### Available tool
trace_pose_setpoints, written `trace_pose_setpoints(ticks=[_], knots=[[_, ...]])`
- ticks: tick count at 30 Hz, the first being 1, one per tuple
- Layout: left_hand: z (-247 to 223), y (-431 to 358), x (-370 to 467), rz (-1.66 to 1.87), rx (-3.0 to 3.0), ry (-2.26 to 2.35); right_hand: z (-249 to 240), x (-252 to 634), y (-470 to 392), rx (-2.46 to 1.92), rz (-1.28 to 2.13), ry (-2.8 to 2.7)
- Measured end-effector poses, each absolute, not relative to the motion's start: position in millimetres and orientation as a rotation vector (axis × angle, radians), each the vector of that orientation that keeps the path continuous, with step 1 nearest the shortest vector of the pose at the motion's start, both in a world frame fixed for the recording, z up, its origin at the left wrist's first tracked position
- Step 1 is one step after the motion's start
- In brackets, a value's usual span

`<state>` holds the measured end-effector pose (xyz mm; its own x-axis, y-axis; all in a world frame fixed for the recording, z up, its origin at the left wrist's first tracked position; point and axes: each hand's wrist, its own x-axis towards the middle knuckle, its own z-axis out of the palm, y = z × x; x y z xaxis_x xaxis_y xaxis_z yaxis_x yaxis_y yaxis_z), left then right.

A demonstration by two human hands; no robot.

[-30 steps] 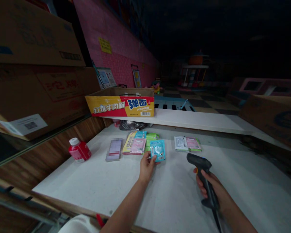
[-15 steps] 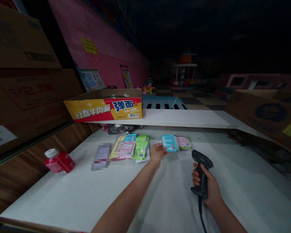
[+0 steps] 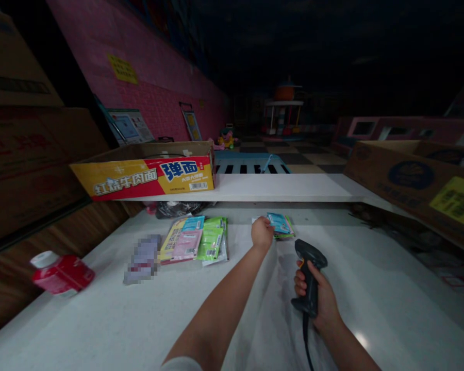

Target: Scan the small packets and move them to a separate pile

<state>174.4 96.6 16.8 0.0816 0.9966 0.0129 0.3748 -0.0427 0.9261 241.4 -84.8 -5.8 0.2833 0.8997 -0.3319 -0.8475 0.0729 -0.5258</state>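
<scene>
My left hand (image 3: 262, 234) is closed on the near-left edge of a small blue packet (image 3: 279, 223). The blue packet lies over other packets, with a green edge (image 3: 289, 235) showing below it. In my right hand (image 3: 325, 301) is a black barcode scanner (image 3: 311, 256), held by its handle, its head tilted toward the packets and its cord (image 3: 306, 335) hanging down. Left of my hands lies a group of flat packets: a yellow one (image 3: 172, 240), a pink one (image 3: 187, 244) and green ones (image 3: 211, 241).
A red bottle with a white cap (image 3: 64, 274) and a blurred-out flat item (image 3: 144, 258) lie on the white counter (image 3: 112, 324). A raised shelf (image 3: 278, 188) carries a yellow-red noodle carton (image 3: 150, 178); a brown carton (image 3: 390, 170) stands right. Cardboard boxes (image 3: 34, 159) are stacked left.
My left hand has drawn the blue packet right, over the pink packet beside it. My right hand still holds the scanner. The whole view has shifted slightly.
</scene>
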Motion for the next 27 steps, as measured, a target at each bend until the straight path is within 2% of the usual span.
trace_pose_setpoints(ticks=[6,9,19,27], knots=[[20.9,78.4,152.8,0.788,2.390,1.407,-3.9,241.0,-84.8,-0.705,1.322,-0.068],[15.8,70.9,150.0,0.694,2.588,1.301,-2.5,240.2,-85.3,-0.709,1.329,-0.072],[9.8,62.4,151.2,0.688,2.551,1.294,-2.3,240.4,-87.1,-0.736,1.329,-0.094],[19.1,42.2,81.2,0.973,2.497,1.314,-5.8,242.6,-92.4,-0.737,1.369,-0.080]])
